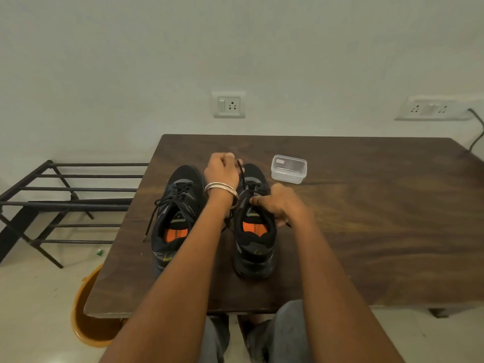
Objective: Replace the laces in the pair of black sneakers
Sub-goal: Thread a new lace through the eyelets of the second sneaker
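Head view, looking down at two black sneakers standing side by side on the dark wooden surface (366, 205), toes at 12 o'clock, heels toward the person. The right sneaker (255, 231) is the one being worked; the left sneaker (175, 218), at its 9 o'clock, is laced, with loose ends trailing off its side. The left hand (222, 170) is closed round the lace (241, 176) above the right sneaker's toe, drawing it toward 12 o'clock along the shoe's long axis. The right hand (280, 204) pinches at the eyelet row beside the tongue, at the shoe's 3 o'clock side. Both hands touch the shoe; the right is nearer the eyelets. A clear plastic box (288, 169) stands at 1 o'clock, apart from the sneakers.
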Demonstrator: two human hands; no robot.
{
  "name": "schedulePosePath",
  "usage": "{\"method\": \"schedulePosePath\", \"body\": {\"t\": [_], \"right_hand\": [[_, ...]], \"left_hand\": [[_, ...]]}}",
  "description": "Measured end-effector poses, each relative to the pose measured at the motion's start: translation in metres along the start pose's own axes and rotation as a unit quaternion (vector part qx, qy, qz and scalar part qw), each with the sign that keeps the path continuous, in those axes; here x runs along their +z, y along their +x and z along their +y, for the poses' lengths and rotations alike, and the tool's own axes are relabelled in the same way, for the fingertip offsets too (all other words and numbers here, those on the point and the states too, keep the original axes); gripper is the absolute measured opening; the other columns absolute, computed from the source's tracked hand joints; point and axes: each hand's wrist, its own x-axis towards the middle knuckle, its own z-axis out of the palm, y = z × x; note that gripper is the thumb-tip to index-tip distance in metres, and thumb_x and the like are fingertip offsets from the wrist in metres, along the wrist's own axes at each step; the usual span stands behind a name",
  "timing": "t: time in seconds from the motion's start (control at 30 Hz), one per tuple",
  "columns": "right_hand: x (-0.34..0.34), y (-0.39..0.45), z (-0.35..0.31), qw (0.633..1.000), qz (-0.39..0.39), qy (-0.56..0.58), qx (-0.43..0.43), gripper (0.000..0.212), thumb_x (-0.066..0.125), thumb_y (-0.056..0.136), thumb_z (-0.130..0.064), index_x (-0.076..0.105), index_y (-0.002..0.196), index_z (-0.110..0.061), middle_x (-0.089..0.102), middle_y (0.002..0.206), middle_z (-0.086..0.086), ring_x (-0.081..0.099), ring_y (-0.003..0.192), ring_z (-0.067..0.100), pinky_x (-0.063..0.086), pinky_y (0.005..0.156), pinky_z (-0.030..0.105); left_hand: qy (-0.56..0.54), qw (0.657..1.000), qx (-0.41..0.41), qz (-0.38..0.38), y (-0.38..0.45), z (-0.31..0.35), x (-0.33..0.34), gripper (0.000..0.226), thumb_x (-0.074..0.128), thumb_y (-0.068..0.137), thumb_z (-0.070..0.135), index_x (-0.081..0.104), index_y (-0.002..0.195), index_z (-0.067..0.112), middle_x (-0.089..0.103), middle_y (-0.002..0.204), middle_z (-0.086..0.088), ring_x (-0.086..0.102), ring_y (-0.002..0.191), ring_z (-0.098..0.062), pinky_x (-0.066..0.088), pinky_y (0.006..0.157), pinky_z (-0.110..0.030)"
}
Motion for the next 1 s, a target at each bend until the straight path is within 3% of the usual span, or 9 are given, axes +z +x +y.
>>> {"method": "schedulePosePath", "body": {"t": [0.07, 0.17, 0.27, 0.4, 0.5, 0.63, 0.73, 0.9, 1.0], "right_hand": [[0.000, -0.001, 0.004, 1.000, -0.004, -0.014, -0.005, 0.049, 0.064, 0.090, -0.045, 0.061, 0.117, -0.005, 0.067, 0.113, 0.013, 0.066, 0.097, 0.027, 0.056, 0.083, 0.038], [0.004, -0.002, 0.009, 1.000, -0.009, -0.016, -0.006, 0.056, 0.062, 0.089, -0.051, 0.063, 0.121, -0.004, 0.062, 0.120, 0.013, 0.060, 0.107, 0.030, 0.048, 0.084, 0.033], [0.007, -0.003, 0.012, 1.000, -0.020, 0.009, -0.008, 0.074, 0.061, 0.068, -0.069, 0.067, 0.118, -0.015, 0.062, 0.123, 0.012, 0.062, 0.107, 0.029, 0.051, 0.096, 0.040], [0.011, 0.005, 0.020, 0.999, -0.018, 0.020, -0.024, 0.086, 0.049, 0.048, -0.078, 0.067, 0.111, -0.021, 0.068, 0.116, 0.006, 0.064, 0.104, 0.026, 0.051, 0.097, 0.044], [0.009, -0.002, 0.014, 1.000, -0.008, -0.007, -0.021, 0.068, 0.053, 0.070, -0.071, 0.066, 0.113, -0.020, 0.068, 0.114, 0.003, 0.062, 0.105, 0.025, 0.049, 0.098, 0.043], [0.011, 0.003, 0.017, 0.998, -0.028, 0.044, -0.018, 0.037, 0.061, 0.083, -0.054, 0.067, 0.101, -0.022, 0.070, 0.109, 0.002, 0.065, 0.102, 0.024, 0.050, 0.098, 0.044], [0.015, 0.009, 0.021, 0.994, -0.047, 0.098, -0.012, 0.046, 0.066, 0.074, -0.054, 0.066, 0.106, -0.022, 0.071, 0.108, 0.004, 0.067, 0.100, 0.023, 0.051, 0.098, 0.044], [0.019, 0.012, 0.025, 0.989, -0.060, 0.137, -0.003, 0.081, 0.066, 0.062, -0.059, 0.051, 0.130, -0.017, 0.066, 0.120, 0.005, 0.064, 0.106, 0.024, 0.049, 0.100, 0.043], [0.019, 0.014, 0.026, 0.989, -0.063, 0.137, -0.009, 0.063, 0.067, 0.082, -0.046, 0.046, 0.133, -0.016, 0.063, 0.124, 0.005, 0.062, 0.110, 0.024, 0.048, 0.101, 0.040]], "left_hand": [[-0.197, 0.980, -0.010, -0.006, -0.002, 0.018, -0.006, 0.013, 0.042, 0.101, 0.017, 0.051, 0.093, 0.014, 0.068, 0.080, -0.007, 0.067, 0.065, -0.019, 0.059, 0.072, -0.037], [-0.236, 0.971, 0.044, -0.008, -0.006, 0.038, -0.021, 0.014, 0.046, 0.100, 0.016, 0.054, 0.088, 0.016, 0.062, 0.072, 0.000, 0.056, 0.053, -0.011, 0.053, 0.060, -0.031], [0.025, 0.995, 0.098, -0.028, -0.001, 0.027, -0.028, 0.008, 0.058, 0.094, 0.021, 0.065, 0.091, 0.019, 0.066, 0.085, 0.003, 0.058, 0.072, -0.009, 0.051, 0.075, -0.030], [0.454, 0.866, 0.110, -0.180, 0.003, -0.006, -0.027, 0.016, 0.062, 0.091, 0.021, 0.075, 0.095, 0.013, 0.072, 0.096, -0.007, 0.066, 0.091, -0.022, 0.053, 0.086, -0.035], [0.505, 0.842, 0.049, -0.185, 0.007, -0.019, -0.026, 0.022, 0.065, 0.090, 0.025, 0.071, 0.083, 0.006, 0.070, 0.088, -0.015, 0.066, 0.086, -0.030, 0.056, 0.078, -0.039], [0.306, 0.938, 0.018, -0.160, 0.008, -0.020, -0.021, 0.017, 0.056, 0.094, 0.015, 0.070, 0.088, 0.009, 0.069, 0.092, -0.006, 0.062, 0.084, -0.020, 0.050, 0.073, -0.028], [0.027, 0.991, -0.032, -0.124, 0.003, -0.012, -0.015, 0.026, 0.048, 0.097, 0.010, 0.061, 0.075, 0.015, 0.071, 0.091, -0.009, 0.062, 0.075, -0.019, 0.046, 0.062, -0.031], [-0.390, 0.916, -0.079, -0.060, 0.004, 0.022, -0.019, 0.026, 0.035, 0.103, 0.009, 0.049, 0.082, 0.014, 0.067, 0.063, -0.001, 0.065, 0.056, -0.015, 0.040, 0.045, -0.021], [-0.371, 0.923, -0.078, -0.060, 0.004, 0.018, -0.021, 0.022, 0.041, 0.102, 0.010, 0.054, 0.084, 0.011, 0.054, 0.065, -0.002, 0.047, 0.044, -0.009, 0.045, 0.057, -0.029]]}}
